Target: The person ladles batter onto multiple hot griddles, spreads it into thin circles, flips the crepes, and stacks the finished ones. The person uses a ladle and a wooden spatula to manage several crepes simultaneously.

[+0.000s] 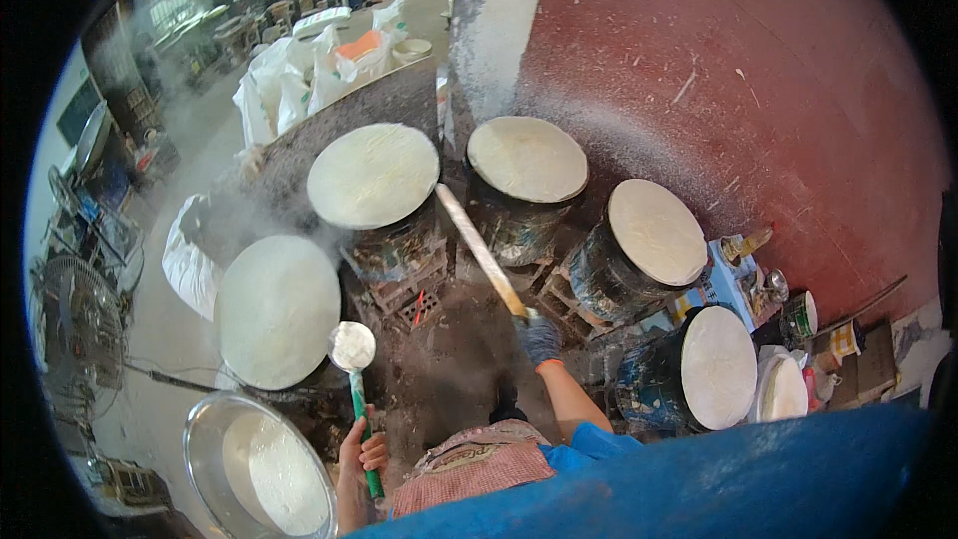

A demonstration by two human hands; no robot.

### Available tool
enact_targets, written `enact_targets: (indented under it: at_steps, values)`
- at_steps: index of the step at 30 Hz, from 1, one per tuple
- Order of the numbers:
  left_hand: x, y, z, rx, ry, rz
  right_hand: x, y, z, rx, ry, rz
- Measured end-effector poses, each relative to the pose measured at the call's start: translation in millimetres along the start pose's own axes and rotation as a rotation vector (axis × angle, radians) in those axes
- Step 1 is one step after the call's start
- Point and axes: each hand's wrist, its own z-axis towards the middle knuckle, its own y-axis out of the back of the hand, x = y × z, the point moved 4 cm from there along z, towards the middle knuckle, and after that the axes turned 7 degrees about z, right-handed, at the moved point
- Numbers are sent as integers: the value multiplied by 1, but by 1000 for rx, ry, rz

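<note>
1. The left hand (pixel 361 451) is clamped on the green handle of a ladle (pixel 352 346) — its long axis runs up and slightly left, round bowl away from the person, beside the near-left griddle (pixel 277 309).
2. The gloved right hand (pixel 540 338) grips a long stick (pixel 481 249) pointing up-left, its tip between two far griddles (pixel 373 176).
3. A metal basin (pixel 205 429) of white batter sits just left of the left hand.
4. Steam hangs at left; more round griddles and pots crowd the right.
</note>
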Motion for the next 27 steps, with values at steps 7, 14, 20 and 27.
enact_targets:
  at_steps: [7, 14, 20, 27]
  values:
    - [57, -59, 149, 59, 248, -171, -152, 129, 42, -280, -208, 89]
    - [69, -135, 267, 32, 330, -5, -164, 181, 120, -310, -113, 188]
    - [23, -185, 360, -105, 359, 251, -158, 162, 202, -206, 26, 310]
    - [-38, -263, 568, -193, 352, 913, -177, 123, 250, -152, -139, 544]
